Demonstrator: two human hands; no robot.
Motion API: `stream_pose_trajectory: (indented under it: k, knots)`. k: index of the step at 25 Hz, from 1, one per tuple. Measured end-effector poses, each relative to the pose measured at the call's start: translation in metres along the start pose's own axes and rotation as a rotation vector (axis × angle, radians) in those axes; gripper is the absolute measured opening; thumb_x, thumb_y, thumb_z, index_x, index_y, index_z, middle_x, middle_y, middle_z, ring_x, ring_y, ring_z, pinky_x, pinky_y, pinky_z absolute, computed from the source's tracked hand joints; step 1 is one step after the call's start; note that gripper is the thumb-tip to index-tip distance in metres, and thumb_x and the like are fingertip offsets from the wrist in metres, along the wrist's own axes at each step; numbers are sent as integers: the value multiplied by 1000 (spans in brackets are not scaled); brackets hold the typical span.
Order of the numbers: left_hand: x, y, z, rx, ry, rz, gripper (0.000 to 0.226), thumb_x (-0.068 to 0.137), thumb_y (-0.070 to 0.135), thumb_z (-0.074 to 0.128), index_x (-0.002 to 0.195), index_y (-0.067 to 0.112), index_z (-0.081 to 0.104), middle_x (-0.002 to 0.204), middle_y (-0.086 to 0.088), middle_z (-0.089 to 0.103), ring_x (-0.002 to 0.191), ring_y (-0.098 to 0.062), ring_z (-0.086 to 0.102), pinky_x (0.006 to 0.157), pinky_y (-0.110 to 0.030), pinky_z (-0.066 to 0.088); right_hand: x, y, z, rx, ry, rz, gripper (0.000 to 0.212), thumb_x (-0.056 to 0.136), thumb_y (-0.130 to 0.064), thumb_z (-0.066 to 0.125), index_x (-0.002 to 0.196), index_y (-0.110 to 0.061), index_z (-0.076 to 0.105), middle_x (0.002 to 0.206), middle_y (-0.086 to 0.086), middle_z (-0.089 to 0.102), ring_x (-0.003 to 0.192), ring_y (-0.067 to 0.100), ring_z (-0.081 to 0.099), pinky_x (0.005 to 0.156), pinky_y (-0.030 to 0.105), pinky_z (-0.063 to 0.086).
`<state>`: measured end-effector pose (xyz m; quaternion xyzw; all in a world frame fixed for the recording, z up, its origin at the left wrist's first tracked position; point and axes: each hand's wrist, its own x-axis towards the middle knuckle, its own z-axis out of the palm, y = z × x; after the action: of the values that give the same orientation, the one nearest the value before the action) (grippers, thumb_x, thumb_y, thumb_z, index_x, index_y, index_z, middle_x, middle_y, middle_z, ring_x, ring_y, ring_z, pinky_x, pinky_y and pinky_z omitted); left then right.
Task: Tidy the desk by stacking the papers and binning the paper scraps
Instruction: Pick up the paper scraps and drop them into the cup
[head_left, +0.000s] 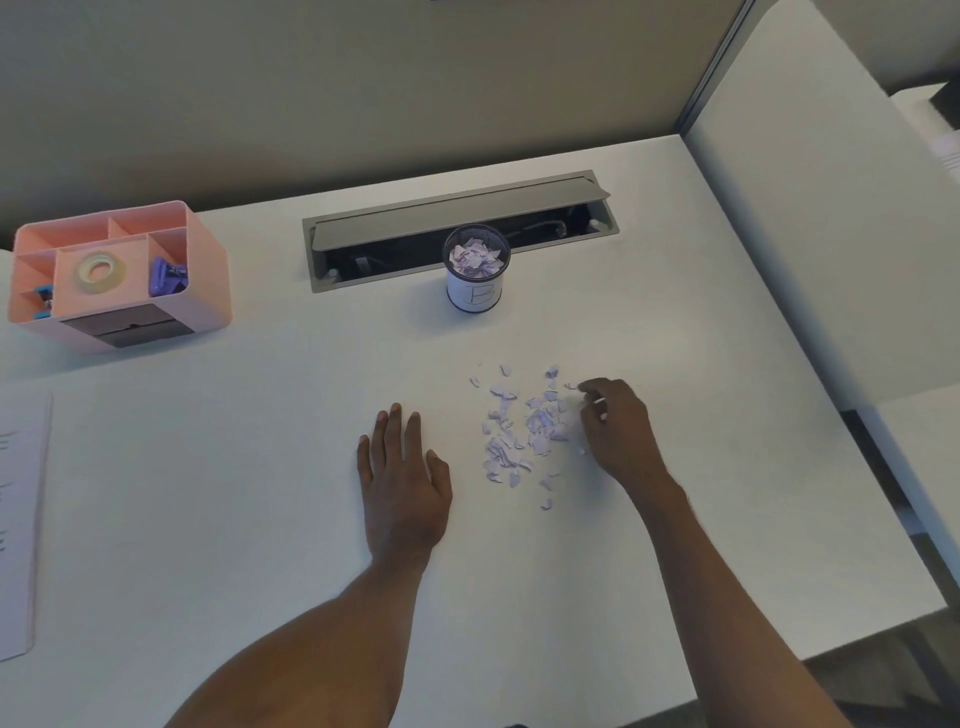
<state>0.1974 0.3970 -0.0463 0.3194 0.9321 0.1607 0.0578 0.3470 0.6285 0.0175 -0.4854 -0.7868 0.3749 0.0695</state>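
Several small lilac paper scraps (524, 431) lie scattered on the white desk (260, 493), right of centre. My left hand (402, 478) rests flat on the desk just left of the scraps, fingers spread, holding nothing. My right hand (615, 426) sits at the right edge of the scraps with its fingers curled down onto the desk; whether it pinches a scrap I cannot tell. Behind the scraps stands a small round mesh bin (475, 275) with a white label, holding more lilac scraps. A stack of printed papers (21, 519) lies at the far left edge.
A pink desk organiser (124, 275) holding a tape roll and clips stands at the back left. An open grey cable tray (457, 228) is set into the desk behind the bin. A partition wall (810, 234) borders the right side; the desk's front edge runs at lower right.
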Motion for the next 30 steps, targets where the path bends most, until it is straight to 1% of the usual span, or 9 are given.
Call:
stream_pose_trajectory:
  k: [3,6,11,16,19,23,25,27,30]
  knots:
    - [0,0,1,-4,4,0,55,106,28,38,158,11,40,173,-9,30,163,-27,21,133,-51,18,-23,2,-11,-128,-103,157,75,79,-52,80,134,-16,45,122,5,46,99,24,60,90,40,52]
    - [1,0,1,0,0,-1,55,105,29,39,158,12,40,173,-8,30,163,-27,21,133,-51,18,-60,1,10,-213,-237,169,116,55,-46,97,143,-14,29,128,7,33,98,31,61,84,40,54]
    - [-1,0,1,-6,5,-10,56,105,29,38,158,12,40,173,-9,30,163,-27,21,133,-50,17,-62,-8,46,103,-40,120,84,76,-8,87,145,-11,38,119,5,44,84,17,61,78,28,49]
    - [4,2,0,-8,9,13,56,105,29,38,158,12,40,172,-9,31,163,-28,22,133,-50,18,-20,-3,19,38,195,-63,43,93,-14,69,133,-10,56,124,8,52,103,25,61,89,41,56]
    - [7,2,0,-3,3,10,56,105,29,37,158,11,40,172,-9,31,163,-28,21,133,-51,18,5,2,11,-131,114,-1,51,98,-20,58,146,-6,45,142,13,43,133,31,40,104,42,45]
    - [0,0,0,-5,4,4,56,105,30,37,158,11,41,172,-9,31,163,-28,21,132,-52,19,1,2,20,-195,-82,-123,43,95,-6,51,137,-4,52,134,13,44,129,34,42,100,33,42]
    - [0,1,0,-1,0,9,56,106,29,37,158,11,40,172,-9,31,163,-27,21,132,-52,19,-7,-1,18,-165,-98,-116,45,93,-25,63,135,-13,53,131,5,44,125,27,48,88,30,46]
    - [2,0,1,4,-10,1,56,106,30,37,158,11,40,173,-9,30,163,-27,20,132,-52,19,-9,-6,18,-249,-99,-29,80,82,-54,74,148,-23,40,141,0,37,129,17,44,86,36,52]
    - [0,-2,1,7,1,7,56,106,29,37,158,11,41,172,-10,31,163,-28,22,132,-52,19,-11,-19,25,-289,-144,-44,91,77,-57,77,152,-32,33,140,-2,34,128,15,41,84,38,54]
